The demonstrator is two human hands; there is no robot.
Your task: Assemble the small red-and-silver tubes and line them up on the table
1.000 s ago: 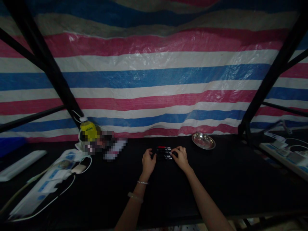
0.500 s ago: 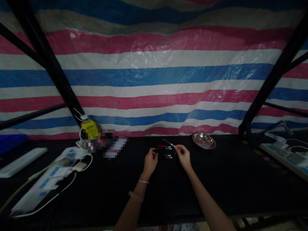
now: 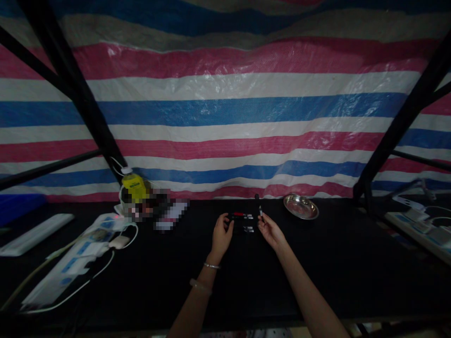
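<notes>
My right hand [image 3: 271, 232] pinches a slim dark pen [image 3: 260, 210] with a pale band, its dark end pointing up and away from me. Left of it, several pens lie side by side on the black tabletop: a red pen [image 3: 239, 214], one with a green mark [image 3: 243, 217] just below it, and dark pens [image 3: 248, 229] nearer me. Their right ends look silvery. My left hand [image 3: 221, 231] rests beside the left ends of the row, thumb and fingers apart. Whether its fingertips touch the pens, I cannot tell in the dim light.
A shiny metal dish [image 3: 301, 207] sits at the back right. On the left stand a yellow bottle [image 3: 134, 186], blurred items and a white power strip [image 3: 70, 263] with plugs and cables. Another power strip [image 3: 419, 230] lies far right. Striped sheeting [image 3: 225, 112] hangs behind, between black posts.
The pen in my right hand has swung from pointing left to pointing up and away. My left hand has hardly moved. The view has shifted slightly.
</notes>
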